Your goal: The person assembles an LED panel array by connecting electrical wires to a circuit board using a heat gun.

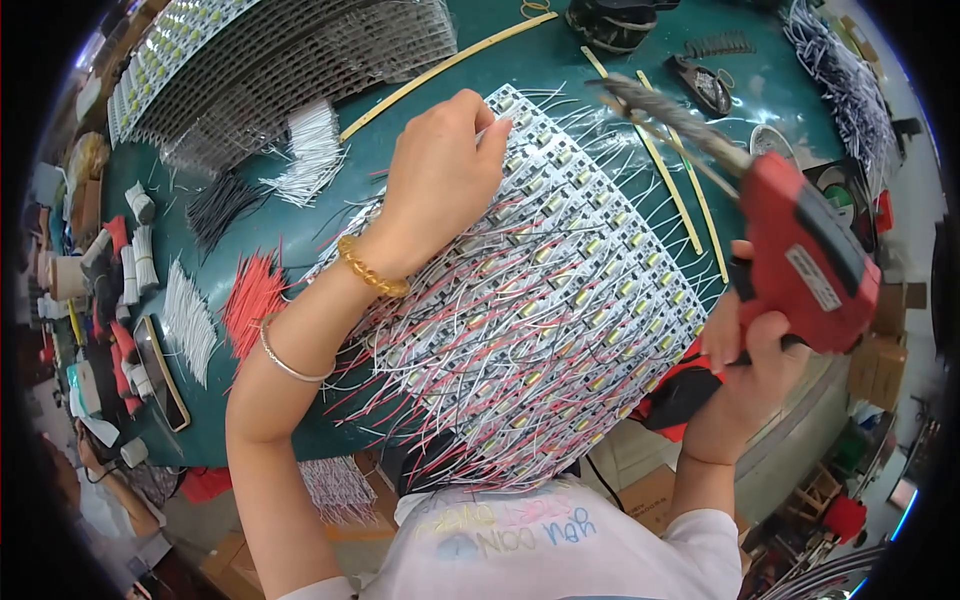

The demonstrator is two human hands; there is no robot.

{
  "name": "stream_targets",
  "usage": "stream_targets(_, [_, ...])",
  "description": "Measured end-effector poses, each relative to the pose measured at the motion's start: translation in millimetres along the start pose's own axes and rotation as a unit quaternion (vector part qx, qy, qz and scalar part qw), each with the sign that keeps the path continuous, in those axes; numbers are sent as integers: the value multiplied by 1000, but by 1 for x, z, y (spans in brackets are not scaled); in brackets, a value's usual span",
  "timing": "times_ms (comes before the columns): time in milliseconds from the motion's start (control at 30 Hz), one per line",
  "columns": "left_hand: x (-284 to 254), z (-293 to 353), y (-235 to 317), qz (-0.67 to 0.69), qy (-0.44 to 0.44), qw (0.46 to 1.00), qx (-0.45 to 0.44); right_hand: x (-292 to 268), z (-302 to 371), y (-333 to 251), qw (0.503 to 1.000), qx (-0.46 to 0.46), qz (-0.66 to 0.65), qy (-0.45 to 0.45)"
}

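Observation:
A large white panel of small circuit boards [590, 205] with yellowish LED chips lies in front of me, trailing many red, white and black wires. My left hand [445, 175] is closed at its far left edge, thumb and index finger pressed together by the corner boards. What they pinch, if anything, is too small to make out. In my right hand [755, 360], at the panel's right side, is a red-and-black pistol-shaped soldering gun [815, 255]. Its long, blurred metal tip [680, 115] points to the far left, raised above the panel's far right edge.
Bundles of red wires [255, 300], white wires [190, 320] and black wires [218, 208] lie on the green table [320, 430]. Stacked LED panels [290, 80] stand at the far left. A phone [162, 375] lies at left. Yellow strips [665, 180] and a spring [720, 45] lie beyond the panel.

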State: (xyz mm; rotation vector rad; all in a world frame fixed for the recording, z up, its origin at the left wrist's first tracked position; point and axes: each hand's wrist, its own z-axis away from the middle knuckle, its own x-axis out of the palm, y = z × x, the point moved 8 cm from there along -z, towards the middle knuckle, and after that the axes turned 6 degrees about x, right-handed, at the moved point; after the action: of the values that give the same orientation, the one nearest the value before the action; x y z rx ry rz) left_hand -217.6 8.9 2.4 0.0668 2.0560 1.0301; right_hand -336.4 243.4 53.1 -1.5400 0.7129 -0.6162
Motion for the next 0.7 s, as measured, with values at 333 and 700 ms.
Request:
stream_targets(333, [4,1,-5,-9,10,1000,-12,22,-19,45,989,132,19,-66])
stream_targets(700, [7,-2,-14,-1,-20,998,-61,25,-24,64,976,180,-60,-104])
